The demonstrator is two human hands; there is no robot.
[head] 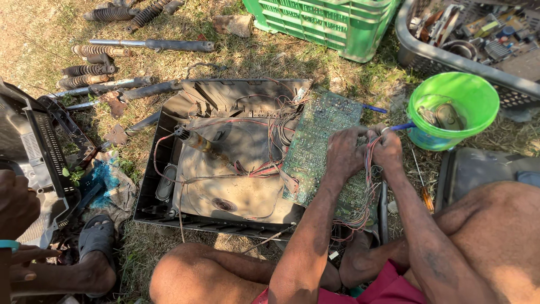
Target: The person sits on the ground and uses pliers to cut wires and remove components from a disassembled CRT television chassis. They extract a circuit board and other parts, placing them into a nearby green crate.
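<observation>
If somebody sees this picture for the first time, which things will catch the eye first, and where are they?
In the middle lies an opened black television casing on the grass, full of red wires, with a green circuit board propped on its right side. Both hands, the left hand and the right hand, grip a wire bundle at the board's right edge. At upper right, a bright green bucket stands beside a grey basket.

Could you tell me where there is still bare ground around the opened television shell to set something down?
Grass is free between the television shell and the green crate, and at the far left beyond the shock absorbers. It is crowded right of the circuit board, where both hands meet the green bucket.
</observation>
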